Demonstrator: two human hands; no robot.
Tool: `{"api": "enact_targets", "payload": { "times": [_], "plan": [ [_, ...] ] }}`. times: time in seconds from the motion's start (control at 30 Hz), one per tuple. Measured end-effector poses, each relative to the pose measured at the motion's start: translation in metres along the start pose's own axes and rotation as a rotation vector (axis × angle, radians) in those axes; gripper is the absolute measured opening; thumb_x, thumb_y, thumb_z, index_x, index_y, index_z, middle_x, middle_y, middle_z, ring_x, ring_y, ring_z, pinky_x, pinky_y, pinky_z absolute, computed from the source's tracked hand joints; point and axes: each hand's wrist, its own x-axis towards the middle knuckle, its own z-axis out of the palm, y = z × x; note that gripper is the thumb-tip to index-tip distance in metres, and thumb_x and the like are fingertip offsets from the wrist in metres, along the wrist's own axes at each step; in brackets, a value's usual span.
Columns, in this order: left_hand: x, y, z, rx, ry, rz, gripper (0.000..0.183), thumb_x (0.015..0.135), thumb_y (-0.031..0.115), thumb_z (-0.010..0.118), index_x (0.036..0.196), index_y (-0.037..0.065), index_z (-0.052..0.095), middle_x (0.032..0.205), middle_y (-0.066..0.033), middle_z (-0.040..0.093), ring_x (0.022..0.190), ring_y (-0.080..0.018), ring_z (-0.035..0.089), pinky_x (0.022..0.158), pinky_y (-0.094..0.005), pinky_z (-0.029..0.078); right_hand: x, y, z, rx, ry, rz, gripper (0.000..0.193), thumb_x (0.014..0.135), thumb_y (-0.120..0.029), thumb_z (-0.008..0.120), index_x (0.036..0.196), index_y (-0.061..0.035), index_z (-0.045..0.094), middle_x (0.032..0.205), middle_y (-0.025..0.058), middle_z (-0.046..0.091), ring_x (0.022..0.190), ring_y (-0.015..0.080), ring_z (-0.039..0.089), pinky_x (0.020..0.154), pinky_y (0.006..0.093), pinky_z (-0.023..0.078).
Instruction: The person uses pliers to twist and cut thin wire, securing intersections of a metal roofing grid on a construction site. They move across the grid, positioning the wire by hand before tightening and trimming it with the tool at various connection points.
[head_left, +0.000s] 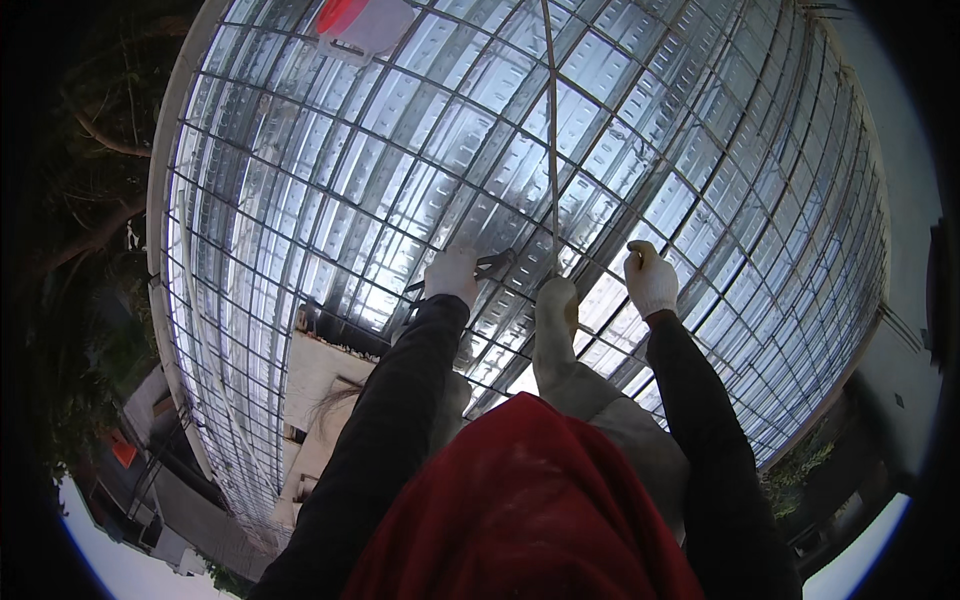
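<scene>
My left hand (453,275), in a white glove, is closed around a dark pair of pliers (495,263). Two splayed dark arms of the tool stick out to the right of the fist, low over the steel mesh (520,128). To the right, my right hand (650,280), also gloved, is raised over the mesh with its fingers curled together. Whatever it may pinch is too small to make out. Between the hands, my boot (555,310) stands on the shiny ribbed metal decking (610,300) under the bars.
A clear plastic container with a red part (365,25) lies at the far left on the mesh. One long bar or conduit (551,120) runs away from my boot. A pale block-like opening (325,385) interrupts the decking at lower left. Edges curve round both sides, with trees (90,200) beyond the left one.
</scene>
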Motion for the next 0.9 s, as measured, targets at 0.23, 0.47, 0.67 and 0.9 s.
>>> {"api": "enact_targets", "payload": {
  "times": [0.23,0.47,0.67,0.9],
  "plan": [
    [0.051,-0.022,0.042,0.188,0.011,0.289,0.046,0.087,0.045,0.081,0.107,0.005,0.067,0.111,-0.0153,0.067,0.099,-0.0357,0.07,0.081,-0.0501,0.058,0.05,0.054,0.065,-0.013,0.046,-0.065,0.032,0.103,-0.032,0.051,0.124,-0.0166,0.069,0.09,0.0203,0.076,0.087,0.0432,0.074,0.081,0.0543,0.058],
    [0.072,-0.021,0.019,0.247,-0.056,0.344,0.054,0.085,0.051,0.081,0.107,0.003,0.067,0.109,-0.0168,0.068,0.102,-0.037,0.071,0.086,-0.0492,0.058,0.111,0.026,0.055,-0.07,-0.266,-0.343,0.034,0.099,-0.029,0.055,0.124,-0.0161,0.075,0.108,0.0162,0.078,0.103,0.038,0.073,0.093,0.0476,0.057],
    [0.068,0.0,0.032,0.04,0.162,0.347,0.036,0.091,0.04,0.077,0.104,0.008,0.069,0.109,-0.0145,0.068,0.098,-0.0366,0.07,0.085,-0.0495,0.056,0.115,0.007,0.055,-0.358,-0.356,-0.297,0.035,0.1,-0.029,0.053,0.124,-0.0175,0.076,0.115,0.0138,0.077,0.107,0.0357,0.073,0.098,0.0459,0.056],
    [0.099,0.044,0.067,-0.271,0.537,0.328,0.018,0.092,0.024,0.073,0.105,0.012,0.073,0.109,-0.0118,0.072,0.1,-0.0353,0.069,0.086,-0.0496,0.055,0.121,0.01,0.079,-0.069,-0.266,-0.3,0.04,0.098,-0.025,0.049,0.125,-0.0157,0.075,0.112,0.015,0.078,0.106,0.0353,0.073,0.097,0.0446,0.056]
  ]
}}
